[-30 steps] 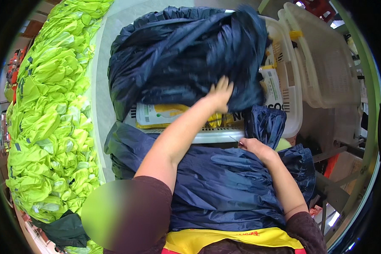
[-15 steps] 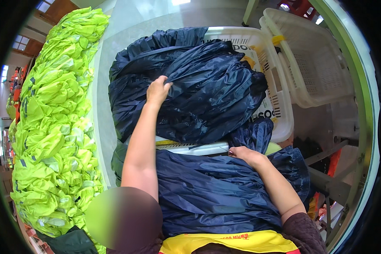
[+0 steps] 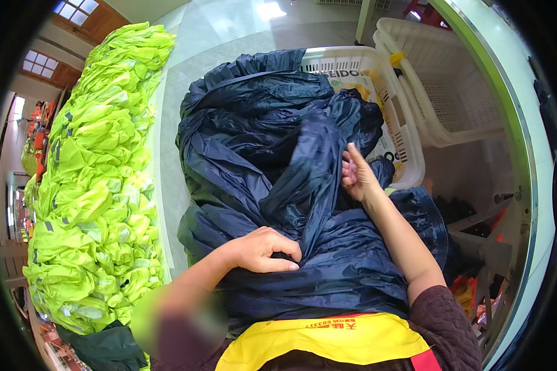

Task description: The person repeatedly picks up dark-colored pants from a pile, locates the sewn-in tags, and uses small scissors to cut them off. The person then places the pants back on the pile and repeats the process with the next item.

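Observation:
A large heap of shiny navy blue fabric [image 3: 247, 161], like thin garment cloth, lies over a white plastic basket [image 3: 408, 145] and runs down onto my lap. My left hand [image 3: 266, 250] is closed on a fold of it near my lap, thumb against curled fingers. Beside a raised fold of the same cloth, my right hand [image 3: 360, 176] has its fingers curled in and its thumb up. Something small may be in that palm, but I cannot make it out.
A long pile of bright yellow-green garments [image 3: 99, 185] stands at the left. Stacked translucent crates [image 3: 452, 86] sit at the far right, beside a green-edged table [image 3: 486, 68]. A dark green cloth [image 3: 105, 352] lies at lower left. I wear a yellow apron [image 3: 322, 343].
My left hand has come from the far part of the heap back toward my lap. My right hand has moved up and away from me. The cloth is pulled nearer, covering the basket's near rim.

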A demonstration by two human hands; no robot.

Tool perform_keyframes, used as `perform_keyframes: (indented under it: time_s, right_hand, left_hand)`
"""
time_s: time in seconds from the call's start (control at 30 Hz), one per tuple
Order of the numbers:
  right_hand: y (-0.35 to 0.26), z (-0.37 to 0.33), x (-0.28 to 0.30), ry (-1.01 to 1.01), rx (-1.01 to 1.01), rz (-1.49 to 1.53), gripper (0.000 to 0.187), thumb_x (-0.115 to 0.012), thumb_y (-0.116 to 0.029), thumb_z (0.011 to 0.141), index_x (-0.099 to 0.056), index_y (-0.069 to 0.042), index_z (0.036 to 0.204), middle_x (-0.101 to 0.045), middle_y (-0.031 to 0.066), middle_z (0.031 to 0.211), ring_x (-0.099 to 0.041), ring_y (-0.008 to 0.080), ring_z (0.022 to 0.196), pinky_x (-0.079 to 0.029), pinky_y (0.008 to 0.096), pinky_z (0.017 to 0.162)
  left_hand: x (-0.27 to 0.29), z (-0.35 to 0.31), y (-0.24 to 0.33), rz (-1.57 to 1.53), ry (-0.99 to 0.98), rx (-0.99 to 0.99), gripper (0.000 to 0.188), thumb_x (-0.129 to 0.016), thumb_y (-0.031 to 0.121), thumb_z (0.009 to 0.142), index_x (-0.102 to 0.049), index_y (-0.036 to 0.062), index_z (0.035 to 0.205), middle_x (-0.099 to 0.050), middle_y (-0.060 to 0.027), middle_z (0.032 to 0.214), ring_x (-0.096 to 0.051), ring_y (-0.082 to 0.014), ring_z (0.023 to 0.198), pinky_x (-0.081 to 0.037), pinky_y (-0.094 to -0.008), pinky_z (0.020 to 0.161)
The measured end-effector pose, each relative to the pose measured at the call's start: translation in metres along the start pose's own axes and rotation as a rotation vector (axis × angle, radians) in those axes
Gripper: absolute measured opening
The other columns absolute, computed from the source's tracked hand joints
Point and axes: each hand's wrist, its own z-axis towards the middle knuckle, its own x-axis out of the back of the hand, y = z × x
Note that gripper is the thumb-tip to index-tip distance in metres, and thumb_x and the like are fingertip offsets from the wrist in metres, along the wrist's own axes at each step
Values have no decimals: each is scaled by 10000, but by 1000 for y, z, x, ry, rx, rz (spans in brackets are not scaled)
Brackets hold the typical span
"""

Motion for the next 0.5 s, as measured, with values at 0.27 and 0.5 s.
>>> perform_keyframes:
  time_s: [0.27,0.5]
  right_hand:
    - [-3,30,29,-30,66,209,224,-598,-172,849,-615,-18,1011,-662,145,986,-646,254,920,-508,422,874]
    - [-67,-96,-57,-370,690,27,235,-652,-64,754,-579,-73,977,-629,9,887,-546,59,605,-463,195,561]
  left_hand:
    - [-15,3,25,52,43,101,219,-632,265,819,-612,58,752,-604,-97,676,-590,-251,622,-437,-321,568]
    - [32,-22,-34,868,610,524,249,-674,230,762,-636,12,878,-634,-149,849,-607,-288,780,-477,-339,716]
